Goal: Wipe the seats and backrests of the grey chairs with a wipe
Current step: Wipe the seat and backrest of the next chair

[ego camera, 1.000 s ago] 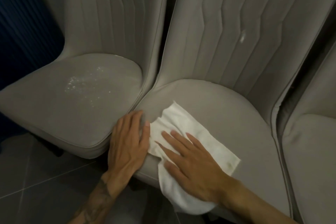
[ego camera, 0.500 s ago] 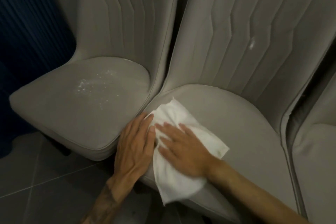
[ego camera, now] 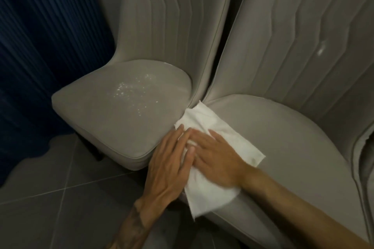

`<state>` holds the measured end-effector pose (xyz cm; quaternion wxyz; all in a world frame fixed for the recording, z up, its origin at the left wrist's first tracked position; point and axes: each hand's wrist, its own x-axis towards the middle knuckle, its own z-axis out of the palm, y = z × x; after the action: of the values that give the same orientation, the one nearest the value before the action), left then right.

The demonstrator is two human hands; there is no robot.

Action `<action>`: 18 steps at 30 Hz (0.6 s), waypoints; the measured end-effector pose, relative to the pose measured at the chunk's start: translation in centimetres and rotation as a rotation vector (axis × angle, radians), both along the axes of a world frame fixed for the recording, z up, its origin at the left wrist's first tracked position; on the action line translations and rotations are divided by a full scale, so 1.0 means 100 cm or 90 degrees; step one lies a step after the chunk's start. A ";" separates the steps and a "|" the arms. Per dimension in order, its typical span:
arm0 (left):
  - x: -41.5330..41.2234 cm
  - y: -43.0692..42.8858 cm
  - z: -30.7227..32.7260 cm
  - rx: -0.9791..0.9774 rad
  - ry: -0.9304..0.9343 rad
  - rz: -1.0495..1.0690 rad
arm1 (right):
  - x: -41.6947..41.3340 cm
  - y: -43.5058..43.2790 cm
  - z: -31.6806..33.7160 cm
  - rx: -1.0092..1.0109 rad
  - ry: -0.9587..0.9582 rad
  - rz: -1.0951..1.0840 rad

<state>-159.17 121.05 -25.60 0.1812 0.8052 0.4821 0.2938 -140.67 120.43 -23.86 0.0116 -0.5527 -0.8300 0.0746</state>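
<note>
A white wipe [ego camera: 210,125] lies on the left front part of the middle grey chair's seat [ego camera: 283,139], and its lower end hangs over the seat's front edge. My right hand [ego camera: 218,159] presses flat on the wipe with fingers spread. My left hand [ego camera: 168,163] lies flat beside it, its fingertips overlapping the wipe's left edge at the gap between the chairs. The left grey chair's seat [ego camera: 97,111] carries a patch of white specks [ego camera: 131,91]. Both ribbed backrests [ego camera: 174,16] stand upright behind the seats.
A third grey chair [ego camera: 366,157] shows at the right edge. A dark blue pleated curtain [ego camera: 40,46] hangs to the left. Grey floor tiles [ego camera: 50,198] lie in front of the chairs. A small white mark [ego camera: 320,50] sits on the middle backrest.
My right hand has slid the wipe left and back across the middle seat toward the gap between the chairs. My left hand now overlaps the wipe's edge. The view has shifted left.
</note>
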 end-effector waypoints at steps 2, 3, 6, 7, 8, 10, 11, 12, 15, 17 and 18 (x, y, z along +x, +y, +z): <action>-0.003 -0.003 0.000 0.004 0.007 0.003 | 0.003 0.033 0.013 0.005 -0.005 -0.090; -0.003 -0.005 0.001 0.000 0.004 0.004 | 0.002 0.042 0.016 0.000 0.002 -0.119; -0.003 -0.008 0.004 -0.027 -0.013 0.016 | -0.006 0.022 0.003 0.030 0.015 -0.068; -0.003 -0.008 0.005 -0.031 -0.015 0.014 | -0.004 0.008 -0.004 0.030 0.030 -0.037; -0.002 -0.008 0.006 -0.030 -0.012 0.009 | 0.003 -0.002 -0.008 0.017 0.049 -0.025; -0.003 -0.007 0.006 -0.010 0.014 0.003 | 0.029 0.004 -0.006 -0.007 0.070 -0.051; -0.003 -0.007 0.006 -0.003 0.029 0.003 | 0.046 0.015 -0.003 -0.004 0.056 -0.088; -0.003 -0.007 0.007 -0.003 0.040 0.006 | 0.063 0.028 0.002 -0.002 0.030 -0.143; -0.002 -0.007 0.007 -0.009 0.068 0.012 | 0.088 0.054 0.014 -0.035 0.016 -0.293; -0.002 -0.008 0.006 -0.001 0.081 0.018 | 0.074 0.046 0.010 -0.041 0.013 -0.288; -0.003 -0.008 0.006 0.001 0.086 0.022 | 0.064 0.034 0.006 -0.032 0.014 -0.263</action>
<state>-159.50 120.25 -25.03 0.1427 0.8150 0.5067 0.2422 -134.32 123.86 -23.28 0.0222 -0.7105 -0.6965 0.0975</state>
